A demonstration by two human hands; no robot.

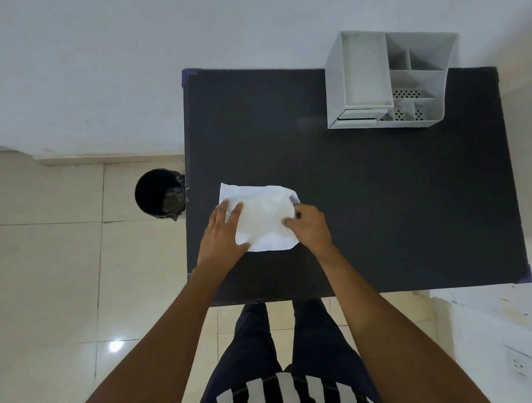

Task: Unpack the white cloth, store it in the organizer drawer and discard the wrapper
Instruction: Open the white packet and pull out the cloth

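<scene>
Striped shirt fabric (285, 395) and dark trousers (255, 339) fill the bottom of the view, with both bare forearms reaching forward from there over the near edge of the black table (380, 196). That near edge runs just past the person's legs; the left edge drops straight to the tiled floor (48, 271), and the far edge meets the white wall (131, 70). Most of the tabletop is bare: the whole right half and the stretch between the hands and the far side lie open.

At the far right corner stands the white organizer (390, 80), its upper compartments open to the camera and a small drawer (358, 115) at its near left bottom; whether the drawer is pulled out at all cannot be told. On the floor, tight against the table's left edge, sits a black bin (159, 192) with a dark liner.

Near the table's left side, well apart from the organizer, lies the white cloth in its wrapper (261, 216), a flat pale packet with crumpled corners; cloth and wrapper cannot be told apart here. The left hand (223, 233) lies on the packet's left part, fingers spread and pressing flat, thumb across the near corner. The right hand (308, 225) is at the packet's right edge, fingers curled and pinching that edge between thumb and fingertips. The packet lies between the two hands, touching both, closer to the bin than to the organizer.
</scene>
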